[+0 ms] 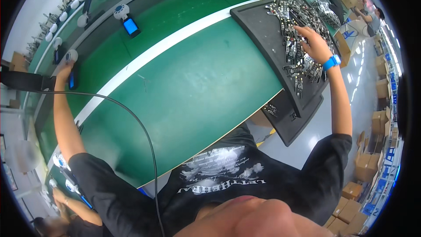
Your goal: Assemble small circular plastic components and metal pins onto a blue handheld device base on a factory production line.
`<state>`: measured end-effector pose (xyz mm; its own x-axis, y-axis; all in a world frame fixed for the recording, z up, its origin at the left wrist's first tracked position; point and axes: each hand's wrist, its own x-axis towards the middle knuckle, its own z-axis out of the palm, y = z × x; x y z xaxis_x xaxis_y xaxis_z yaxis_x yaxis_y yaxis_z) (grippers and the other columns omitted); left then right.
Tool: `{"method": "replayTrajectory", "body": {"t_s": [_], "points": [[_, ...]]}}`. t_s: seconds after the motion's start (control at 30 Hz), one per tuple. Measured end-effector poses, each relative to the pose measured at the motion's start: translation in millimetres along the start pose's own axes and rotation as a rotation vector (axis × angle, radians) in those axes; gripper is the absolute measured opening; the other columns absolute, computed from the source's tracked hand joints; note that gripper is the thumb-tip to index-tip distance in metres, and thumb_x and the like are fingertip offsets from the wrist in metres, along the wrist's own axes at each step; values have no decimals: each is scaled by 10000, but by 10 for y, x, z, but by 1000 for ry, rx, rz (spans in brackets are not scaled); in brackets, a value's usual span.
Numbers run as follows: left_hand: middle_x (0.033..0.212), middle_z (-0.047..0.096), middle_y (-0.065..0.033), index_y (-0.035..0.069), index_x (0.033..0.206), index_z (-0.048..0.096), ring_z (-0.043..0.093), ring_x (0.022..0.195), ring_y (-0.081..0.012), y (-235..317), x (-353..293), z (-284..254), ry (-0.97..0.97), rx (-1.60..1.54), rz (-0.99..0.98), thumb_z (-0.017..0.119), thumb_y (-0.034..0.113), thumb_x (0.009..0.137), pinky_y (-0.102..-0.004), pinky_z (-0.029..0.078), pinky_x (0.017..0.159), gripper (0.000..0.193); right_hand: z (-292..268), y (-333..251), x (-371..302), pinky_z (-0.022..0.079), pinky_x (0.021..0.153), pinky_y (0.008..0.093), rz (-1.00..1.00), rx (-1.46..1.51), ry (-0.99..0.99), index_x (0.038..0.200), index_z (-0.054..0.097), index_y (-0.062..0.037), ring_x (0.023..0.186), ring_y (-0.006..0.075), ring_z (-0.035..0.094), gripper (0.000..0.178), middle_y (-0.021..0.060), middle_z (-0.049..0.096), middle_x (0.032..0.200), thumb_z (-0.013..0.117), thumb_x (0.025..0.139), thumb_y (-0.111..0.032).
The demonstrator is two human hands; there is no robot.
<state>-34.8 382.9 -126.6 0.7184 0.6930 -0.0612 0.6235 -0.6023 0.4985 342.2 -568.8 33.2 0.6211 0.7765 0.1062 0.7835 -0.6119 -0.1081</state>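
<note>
At the far left, my left hand (65,69) is closed around a handheld device with a round white head (71,55) and a blue screen, over the green conveyor belt (171,6). My right hand (315,46), with a blue watch (332,62) on its wrist, reaches over a pile of small black and silver parts (293,46). Its fingers are apart, and no part shows between them. The parts lie in a black tray (258,22) at the right end of the green worktable (197,92).
Similar devices (130,25) with blue screens stand along the belt. A black cable (147,134) crosses the worktable on the left. Beneath the tray juts a second black tray (298,127). Cardboard boxes (367,166) line the right side. A co-worker's arm (81,208) shows at lower left.
</note>
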Motion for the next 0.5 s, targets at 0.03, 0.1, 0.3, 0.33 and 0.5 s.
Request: {"method": "replayTrajectory", "body": {"t_s": [0.03,0.1,0.3,0.33,0.5], "points": [[985,710,-183,-32,1201,685,673,924,-274,-165,-176,-170,62,127,-21,657,509,917,-416,499,776,612,64,55,94,538,937,436,-22,23,13,1401,576,-82,1113,343,641,575,144,637,1231,619,841,36],[894,692,-165,-36,1100,713,651,854,-238,67,-489,-47,197,203,9,658,483,921,-401,491,744,552,213,221,322,516,1009,435,-134,-176,-28,1381,590,-67,1215,352,594,579,168,616,1296,601,814,54],[764,691,-162,-49,963,734,635,722,-195,1849,-1734,736,152,-27,100,658,417,937,-379,481,676,473,373,660,815,483,1087,426,-297,-382,-326,1211,672,-19,1318,364,533,454,185,587,1368,570,778,71],[769,696,-144,-40,973,742,635,728,-180,2142,-2020,803,75,-75,47,681,414,923,-381,486,670,460,317,616,945,477,1092,424,-283,-409,-400,1160,687,-6,1326,369,526,402,185,588,1367,564,784,66],[919,710,-175,-11,1021,733,697,826,-281,3218,-3061,1267,78,-72,314,779,425,831,-392,549,760,477,285,710,829,541,940,432,-198,-324,-189,1252,621,-24,1086,376,670,325,169,697,1176,556,934,-25]]}}
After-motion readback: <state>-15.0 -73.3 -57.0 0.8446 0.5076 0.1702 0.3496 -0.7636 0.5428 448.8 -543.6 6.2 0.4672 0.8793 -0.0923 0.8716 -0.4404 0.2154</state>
